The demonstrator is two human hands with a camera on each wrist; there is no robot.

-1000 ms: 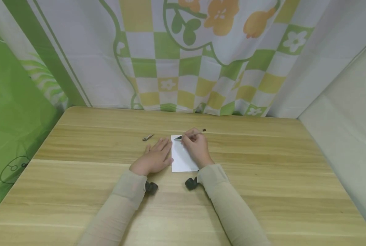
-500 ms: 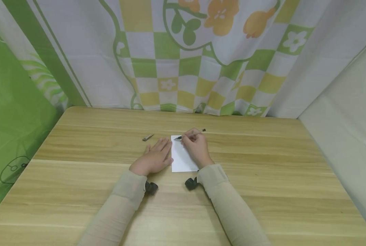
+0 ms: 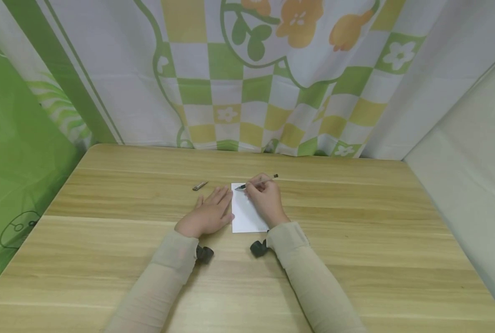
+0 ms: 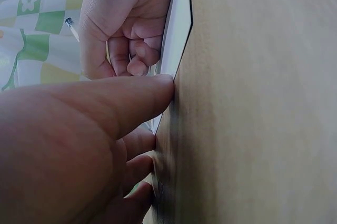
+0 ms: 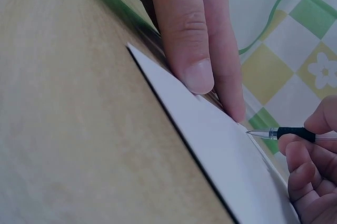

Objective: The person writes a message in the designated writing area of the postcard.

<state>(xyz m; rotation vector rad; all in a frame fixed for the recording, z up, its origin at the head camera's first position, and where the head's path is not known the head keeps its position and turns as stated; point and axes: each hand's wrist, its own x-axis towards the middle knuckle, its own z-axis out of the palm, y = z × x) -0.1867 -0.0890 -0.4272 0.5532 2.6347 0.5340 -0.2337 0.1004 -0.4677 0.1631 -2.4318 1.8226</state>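
A small white sheet of paper (image 3: 245, 215) lies on the wooden table. My right hand (image 3: 267, 199) rests over its right side and pinches a pen (image 3: 242, 187) with a clear barrel and black grip. In the right wrist view the pen's metal tip (image 5: 254, 134) is right at the paper near its far left corner. My left hand (image 3: 209, 213) lies flat with fingers straight along the paper's left edge, its thumb (image 4: 152, 89) on that edge. Just beyond the left fingers lies a pen cap (image 3: 200, 186).
The wooden table (image 3: 376, 249) stretches wide around the hands. A patterned curtain (image 3: 230, 92) hangs along its far edge. Black wrist cameras (image 3: 205, 254) sit beneath both sleeves. A thin dark cable (image 3: 16, 227) hangs by the left edge of the table.
Both hands and the paper stay in place. The pen's back end has shifted very slightly left since the oldest frame.
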